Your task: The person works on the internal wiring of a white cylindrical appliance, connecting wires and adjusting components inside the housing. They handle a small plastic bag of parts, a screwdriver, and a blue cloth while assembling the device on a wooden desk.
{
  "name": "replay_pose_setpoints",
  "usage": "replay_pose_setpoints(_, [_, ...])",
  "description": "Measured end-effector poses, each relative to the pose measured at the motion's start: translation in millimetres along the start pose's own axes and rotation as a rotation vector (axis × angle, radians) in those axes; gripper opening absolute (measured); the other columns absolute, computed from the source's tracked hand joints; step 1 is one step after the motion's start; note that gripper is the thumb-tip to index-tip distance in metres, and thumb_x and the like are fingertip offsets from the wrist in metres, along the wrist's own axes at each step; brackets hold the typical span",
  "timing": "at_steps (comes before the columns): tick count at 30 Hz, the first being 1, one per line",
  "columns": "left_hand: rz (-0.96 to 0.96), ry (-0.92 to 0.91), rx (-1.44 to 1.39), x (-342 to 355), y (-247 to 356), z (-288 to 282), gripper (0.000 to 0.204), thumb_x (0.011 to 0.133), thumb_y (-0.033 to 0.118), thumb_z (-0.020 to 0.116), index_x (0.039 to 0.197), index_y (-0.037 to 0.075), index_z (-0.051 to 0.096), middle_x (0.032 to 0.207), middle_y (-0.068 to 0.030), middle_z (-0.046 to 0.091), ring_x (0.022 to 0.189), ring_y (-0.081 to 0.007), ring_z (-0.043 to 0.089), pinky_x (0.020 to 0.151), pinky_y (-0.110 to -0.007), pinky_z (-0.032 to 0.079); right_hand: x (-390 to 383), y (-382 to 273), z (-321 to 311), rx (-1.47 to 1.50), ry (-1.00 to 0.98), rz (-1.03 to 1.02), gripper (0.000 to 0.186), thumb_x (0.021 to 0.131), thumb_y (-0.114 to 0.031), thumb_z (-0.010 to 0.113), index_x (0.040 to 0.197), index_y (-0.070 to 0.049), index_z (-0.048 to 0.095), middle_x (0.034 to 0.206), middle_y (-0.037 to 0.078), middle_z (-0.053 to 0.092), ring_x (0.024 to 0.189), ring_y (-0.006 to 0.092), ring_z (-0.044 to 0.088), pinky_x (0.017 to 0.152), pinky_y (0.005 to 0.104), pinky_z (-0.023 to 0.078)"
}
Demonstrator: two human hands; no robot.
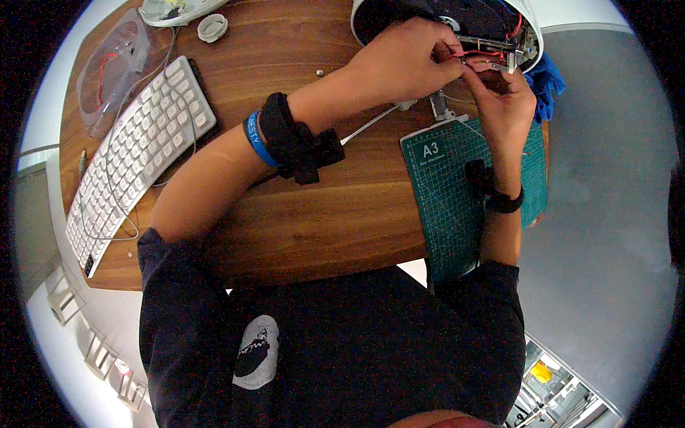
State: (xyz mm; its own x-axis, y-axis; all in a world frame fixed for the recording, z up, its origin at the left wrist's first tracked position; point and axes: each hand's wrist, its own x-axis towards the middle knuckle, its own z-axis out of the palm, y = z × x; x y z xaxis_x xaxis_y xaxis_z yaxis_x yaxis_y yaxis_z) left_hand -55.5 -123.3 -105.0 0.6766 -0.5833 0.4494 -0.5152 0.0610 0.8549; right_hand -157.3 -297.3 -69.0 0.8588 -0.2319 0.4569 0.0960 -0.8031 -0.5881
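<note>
My left hand (pixel 410 60) had its thumb and forefinger pinched on a thin red wire (pixel 481 54) at the open edge of a white rounded housing (pixel 534 32). My right hand (pixel 508 107) met it there, fingers bent close around the same spot; I could not tell what, if anything, they gripped, since the fingertips hid it. Behind the wire, the housing showed a dark interior with more wiring, and my left hand covered part of its near rim.

A crumpled blue cloth (pixel 546 87) lay just beside the housing, to the right of my right hand. Under my right forearm was a green cutting mat (pixel 446 185), partly hidden by the arm and its black wrist strap (pixel 505 201). A white cable (pixel 371 124) ran over the wooden table (pixel 307 221) below my left hand, its lower end disappearing behind the bulky black wrist strap with a block on my left arm.

Well apart on the left lay a white keyboard (pixel 146 153), a loose grey lead looped over it. Near its far end were a clear plastic bag (pixel 110 78) with red wire inside, a white ring (pixel 212 28) and a white shell (pixel 182 10).
</note>
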Motion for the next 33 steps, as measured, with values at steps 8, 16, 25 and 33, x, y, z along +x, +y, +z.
replay_pose_setpoints(8, [0.011,0.015,0.004,-2,-2,2,0.03,0.089,0.028,0.076,0.104,0.002,0.077,0.094,-0.0186,0.078,0.088,-0.0325,0.077,0.082,-0.042,0.061,-3,-1,-2,-0.028,0.026,-0.055,0.016,0.087,-0.005,0.087,0.102,-0.003,0.084,0.102,0.006,0.079,0.092,0.0119,0.073,0.083,0.0264,0.057])
replay_pose_setpoints(16, [0.013,-0.008,-0.009,-1,-2,1,0.03,0.089,0.029,0.076,0.103,0.003,0.077,0.096,-0.0187,0.079,0.088,-0.0323,0.077,0.082,-0.041,0.061,-1,-1,-2,0.005,0.04,-0.05,0.015,0.082,-0.007,0.089,0.095,-0.005,0.084,0.1,0.009,0.079,0.091,0.0189,0.076,0.082,0.0295,0.059])
replay_pose_setpoints(25, [-0.025,0.023,0.029,-2,2,2,0.031,0.089,0.031,0.076,0.103,0.003,0.078,0.096,-0.0186,0.079,0.089,-0.0324,0.078,0.082,-0.041,0.062,-3,8,2,0.064,0.045,-0.006,0.017,0.084,-0.007,0.087,0.101,-0.007,0.084,0.1,0.009,0.078,0.09,0.0196,0.076,0.081,0.0304,0.059])
replay_pose_setpoints(33, [-0.008,-0.022,-0.017,0,-3,0,0.028,0.09,0.029,0.075,0.103,0.005,0.078,0.093,-0.0171,0.079,0.084,-0.0322,0.078,0.078,-0.041,0.062,3,1,-10,-0.088,-0.011,-0.196,0.016,0.086,-0.007,0.084,0.102,-0.008,0.084,0.1,0.011,0.079,0.09,0.0216,0.076,0.08,0.0309,0.059])
